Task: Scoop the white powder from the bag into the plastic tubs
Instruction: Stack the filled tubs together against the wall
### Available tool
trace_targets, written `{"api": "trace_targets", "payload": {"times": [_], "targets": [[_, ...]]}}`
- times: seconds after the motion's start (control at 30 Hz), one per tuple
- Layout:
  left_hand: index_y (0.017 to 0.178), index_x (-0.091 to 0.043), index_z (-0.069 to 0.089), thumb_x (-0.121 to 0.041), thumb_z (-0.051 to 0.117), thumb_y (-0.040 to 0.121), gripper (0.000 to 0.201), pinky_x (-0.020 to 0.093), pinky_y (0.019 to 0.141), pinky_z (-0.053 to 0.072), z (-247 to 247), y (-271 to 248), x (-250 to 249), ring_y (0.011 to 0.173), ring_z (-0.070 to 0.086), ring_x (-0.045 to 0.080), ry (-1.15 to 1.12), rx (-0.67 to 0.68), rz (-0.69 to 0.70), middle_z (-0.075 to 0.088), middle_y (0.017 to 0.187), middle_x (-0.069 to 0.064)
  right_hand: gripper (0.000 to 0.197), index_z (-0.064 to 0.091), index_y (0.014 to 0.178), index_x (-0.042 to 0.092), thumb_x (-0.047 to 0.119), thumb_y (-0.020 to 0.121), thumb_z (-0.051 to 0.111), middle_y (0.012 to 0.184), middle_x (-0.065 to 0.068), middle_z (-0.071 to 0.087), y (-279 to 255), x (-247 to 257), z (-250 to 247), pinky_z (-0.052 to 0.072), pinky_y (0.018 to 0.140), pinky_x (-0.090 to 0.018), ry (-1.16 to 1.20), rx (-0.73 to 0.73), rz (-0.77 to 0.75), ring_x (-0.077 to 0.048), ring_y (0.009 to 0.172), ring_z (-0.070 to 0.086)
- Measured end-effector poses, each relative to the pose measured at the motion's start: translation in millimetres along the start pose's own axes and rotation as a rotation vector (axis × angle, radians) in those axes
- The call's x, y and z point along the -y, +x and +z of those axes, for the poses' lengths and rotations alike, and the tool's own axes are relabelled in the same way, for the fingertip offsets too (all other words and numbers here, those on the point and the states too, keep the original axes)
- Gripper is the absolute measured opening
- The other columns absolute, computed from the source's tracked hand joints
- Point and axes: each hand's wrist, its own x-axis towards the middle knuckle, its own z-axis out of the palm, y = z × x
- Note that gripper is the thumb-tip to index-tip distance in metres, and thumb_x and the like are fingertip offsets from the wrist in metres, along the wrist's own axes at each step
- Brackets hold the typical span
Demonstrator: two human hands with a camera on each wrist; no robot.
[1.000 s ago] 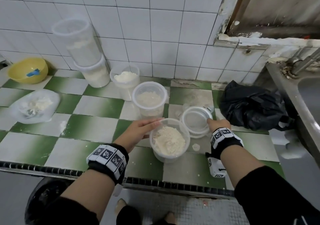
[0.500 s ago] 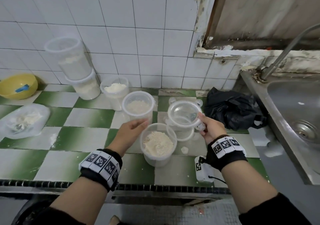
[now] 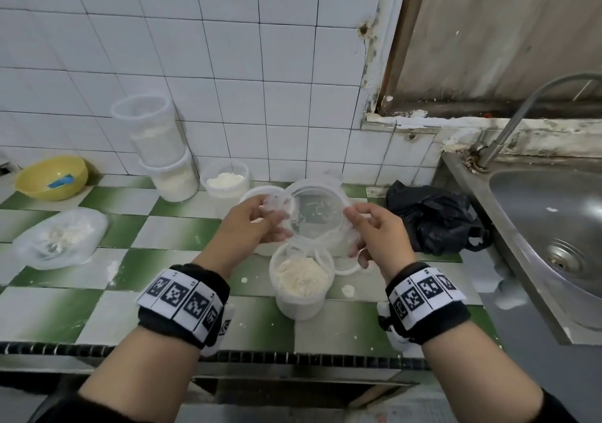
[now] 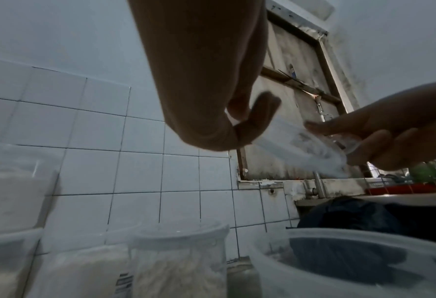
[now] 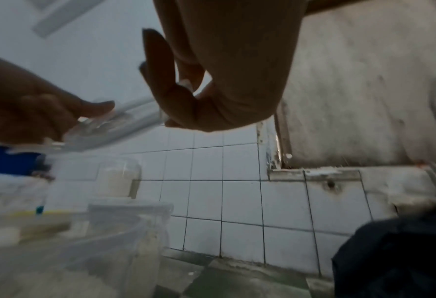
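Observation:
Both hands hold a clear round lid (image 3: 317, 212) in the air above an open plastic tub (image 3: 301, 284) full of white powder near the counter's front edge. My left hand (image 3: 260, 224) pinches the lid's left rim; my right hand (image 3: 368, 230) grips its right rim. From the left wrist view the lid (image 4: 301, 147) tilts between the two hands. In the right wrist view the lid (image 5: 115, 123) shows blurred. A clear bag (image 3: 62, 237) with white powder lies at the left. More powder-filled tubs (image 3: 224, 183) stand by the wall, two of them stacked (image 3: 163, 149).
A yellow bowl (image 3: 52, 176) with a blue scoop sits far left. A black plastic bag (image 3: 433, 217) lies right of the tubs. A steel sink (image 3: 553, 237) with a tap fills the right. More lids (image 3: 348, 266) lie on the green-and-white tiled counter (image 3: 163, 230).
My right hand lifted a lid off the pile of lids and brought it over the near tub. My left hand left the tub's side and took the lid's other rim.

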Motion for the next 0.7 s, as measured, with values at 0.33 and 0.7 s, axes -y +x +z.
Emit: {"api": "trace_targets", "payload": {"times": [0.33,0.7], "targets": [[0.116,-0.023,0.070,-0.030,0.064,0.093,0.024,0.018,0.092,0.052,-2,-19,18,0.098,0.068,0.002,0.143,0.028,-0.107,0.075,0.103,-0.009,0.016,0.068,0.092,0.010,0.003,0.078,0.071,0.090,-0.008,0.069,-8,-34,9,0.055,0.068,-0.028,0.145,0.033,0.090,-0.018,0.077,0.066],[0.125,-0.011,0.062,-0.022,0.062,0.095,0.032,0.020,0.085,0.041,15,-22,62,0.101,0.059,0.011,0.460,-0.141,-0.134,0.067,0.117,0.001,0.018,0.066,0.089,0.024,0.015,0.077,0.076,0.087,0.005,0.062,-8,-78,24,0.047,0.076,-0.023,-0.227,-0.122,0.008,-0.013,0.080,0.056]]}}
